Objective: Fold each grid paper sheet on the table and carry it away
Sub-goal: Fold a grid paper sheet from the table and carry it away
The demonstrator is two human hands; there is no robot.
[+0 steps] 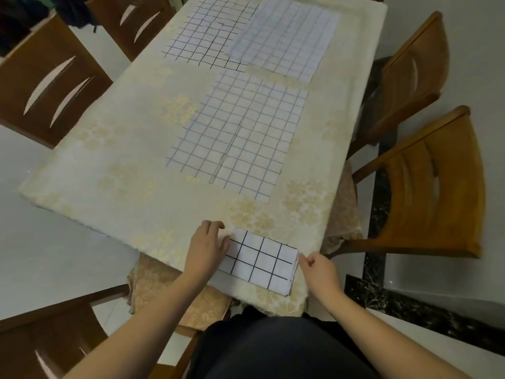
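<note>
Four grid paper sheets lie on the surface [114, 170], which is covered by a pale cloth with a faint floral print. Nearest the person is the folded sheet [259, 262], a small rectangle with bold black lines, resting at the near edge of the surface. The left hand [206, 248] lies on the folded sheet's left end, fingers fairly straight and pressing down, its grip released rather than clenched. The right hand [318, 268] is at the sheet's right edge, thumb and forefinger pinching the layered edge of the paper.

Beyond it, near the middle of the surface, lies the blue-lined sheet [240, 132], spread flat with a crease running down its length. At the far end sits the black-lined sheet [205, 31], also flat, and the faint-lined sheet [287, 36] lies just to its right, overlapping its right side.

Wooden chairs stand around the surface: two on the right [437, 187], two on the far left [52, 86], and one at the near left.
</note>
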